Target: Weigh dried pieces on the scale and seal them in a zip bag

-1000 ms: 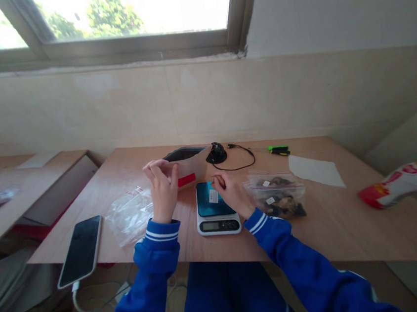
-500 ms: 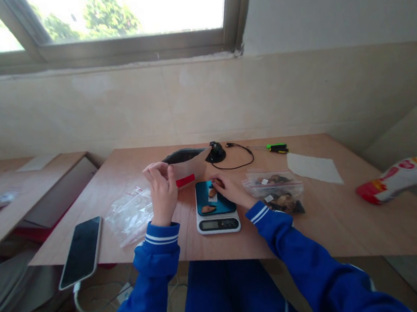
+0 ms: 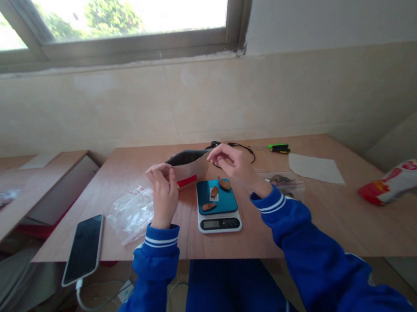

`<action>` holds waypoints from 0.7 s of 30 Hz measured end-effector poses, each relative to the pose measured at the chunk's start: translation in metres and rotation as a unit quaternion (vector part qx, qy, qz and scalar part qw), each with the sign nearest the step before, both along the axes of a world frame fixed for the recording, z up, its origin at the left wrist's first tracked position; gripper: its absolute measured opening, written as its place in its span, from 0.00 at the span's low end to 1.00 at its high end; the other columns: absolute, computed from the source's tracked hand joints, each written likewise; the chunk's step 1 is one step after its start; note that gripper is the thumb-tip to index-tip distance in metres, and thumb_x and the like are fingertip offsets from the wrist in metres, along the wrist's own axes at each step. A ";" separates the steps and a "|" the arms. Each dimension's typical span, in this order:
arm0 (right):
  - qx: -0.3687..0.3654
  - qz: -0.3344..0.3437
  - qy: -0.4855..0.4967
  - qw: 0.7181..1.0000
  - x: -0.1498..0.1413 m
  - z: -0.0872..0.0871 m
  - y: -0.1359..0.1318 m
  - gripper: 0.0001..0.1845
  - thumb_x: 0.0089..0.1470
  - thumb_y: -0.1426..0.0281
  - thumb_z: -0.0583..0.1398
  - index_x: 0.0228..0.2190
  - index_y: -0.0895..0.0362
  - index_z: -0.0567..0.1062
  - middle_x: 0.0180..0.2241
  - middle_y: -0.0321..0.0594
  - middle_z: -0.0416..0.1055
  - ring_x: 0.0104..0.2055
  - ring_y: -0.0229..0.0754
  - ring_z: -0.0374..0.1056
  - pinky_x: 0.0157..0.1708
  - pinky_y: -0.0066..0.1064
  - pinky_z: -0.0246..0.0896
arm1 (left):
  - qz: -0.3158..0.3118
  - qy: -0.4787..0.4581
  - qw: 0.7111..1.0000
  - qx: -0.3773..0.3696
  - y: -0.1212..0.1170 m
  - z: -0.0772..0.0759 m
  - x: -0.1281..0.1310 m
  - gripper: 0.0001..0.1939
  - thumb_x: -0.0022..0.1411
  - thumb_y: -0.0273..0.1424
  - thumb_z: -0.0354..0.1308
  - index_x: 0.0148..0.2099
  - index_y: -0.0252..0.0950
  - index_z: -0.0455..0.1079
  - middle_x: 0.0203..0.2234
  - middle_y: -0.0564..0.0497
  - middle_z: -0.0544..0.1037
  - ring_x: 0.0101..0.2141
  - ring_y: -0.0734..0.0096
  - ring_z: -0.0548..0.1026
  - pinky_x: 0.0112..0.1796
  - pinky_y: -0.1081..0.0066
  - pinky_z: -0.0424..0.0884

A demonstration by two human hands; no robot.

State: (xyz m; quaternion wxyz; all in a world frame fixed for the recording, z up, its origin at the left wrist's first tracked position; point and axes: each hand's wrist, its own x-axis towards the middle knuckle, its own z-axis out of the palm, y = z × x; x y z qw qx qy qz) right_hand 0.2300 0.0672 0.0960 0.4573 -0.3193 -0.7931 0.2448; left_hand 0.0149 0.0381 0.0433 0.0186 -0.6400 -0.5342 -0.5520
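Observation:
A stand-up pouch [image 3: 191,170] with a dark, open mouth and a red strip is behind the kitchen scale. My left hand [image 3: 162,188] grips the pouch's left edge between thumb and fingers. At the right edge of its mouth, my right hand [image 3: 234,165] has its fingers curled and pinched against the rim. The digital scale [image 3: 220,221] has a blue platform. Three brown dried pieces lie on it: a long piece [image 3: 209,206] at the front, a small piece [image 3: 214,191] on a white label, and a larger piece [image 3: 224,184] at the back right.
Clear plastic bags [image 3: 131,213] lie left of the scale, beside a phone [image 3: 83,248] overhanging the table edge on a cable. Zip bags [image 3: 288,183] of dried pieces are partly behind my right arm. Screwdrivers [image 3: 279,148], white paper [image 3: 316,167] and a bottle [image 3: 393,181] are to the right.
My right hand has let go of the back brown piece on the scale and moved up to the pouch's right edge. My left hand keeps its grip on the pouch.

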 end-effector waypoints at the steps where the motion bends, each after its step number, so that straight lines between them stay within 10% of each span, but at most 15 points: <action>1: -0.026 0.057 -0.040 0.997 -0.002 0.007 -0.004 0.10 0.59 0.74 0.52 0.37 0.58 0.73 0.36 0.41 0.72 0.38 0.39 0.69 0.40 0.31 0.66 | -0.003 -0.002 1.000 -0.001 -0.001 0.000 0.000 0.10 0.69 0.36 0.45 0.45 0.36 0.60 0.40 0.45 0.64 0.45 0.63 0.66 0.49 0.56 0.66; 4: -0.058 0.157 -0.105 0.980 -0.007 0.020 -0.020 0.08 0.57 0.74 0.55 0.36 0.59 0.75 0.36 0.40 0.73 0.34 0.37 0.69 0.35 0.29 0.65 | -0.015 -0.009 1.000 -0.008 -0.003 0.001 -0.001 0.09 0.69 0.36 0.45 0.45 0.36 0.60 0.41 0.46 0.64 0.45 0.64 0.66 0.49 0.57 0.67; 9: -0.011 0.122 0.026 0.992 -0.024 0.039 -0.031 0.13 0.60 0.75 0.49 0.32 0.58 0.72 0.31 0.39 0.72 0.34 0.36 0.69 0.36 0.29 0.65 | -0.035 -0.016 0.999 -0.008 -0.009 0.000 0.002 0.09 0.70 0.36 0.43 0.45 0.38 0.60 0.41 0.46 0.63 0.47 0.64 0.65 0.52 0.57 0.65; 16: 0.011 0.131 -0.307 0.942 -0.054 0.042 -0.001 0.14 0.58 0.79 0.50 0.39 0.61 0.73 0.39 0.46 0.76 0.40 0.44 0.71 0.41 0.33 0.63 | -0.053 0.009 0.998 -0.015 -0.024 -0.006 0.003 0.06 0.70 0.33 0.43 0.44 0.40 0.59 0.43 0.46 0.61 0.49 0.67 0.64 0.52 0.59 0.65; 21: -0.030 0.163 -0.366 0.916 -0.072 0.023 0.016 0.11 0.53 0.79 0.57 0.36 0.59 0.76 0.40 0.44 0.78 0.40 0.44 0.72 0.40 0.30 0.65 | -0.071 0.036 0.996 -0.030 -0.036 -0.010 0.000 0.06 0.70 0.32 0.42 0.44 0.39 0.59 0.45 0.45 0.61 0.51 0.66 0.63 0.53 0.58 0.64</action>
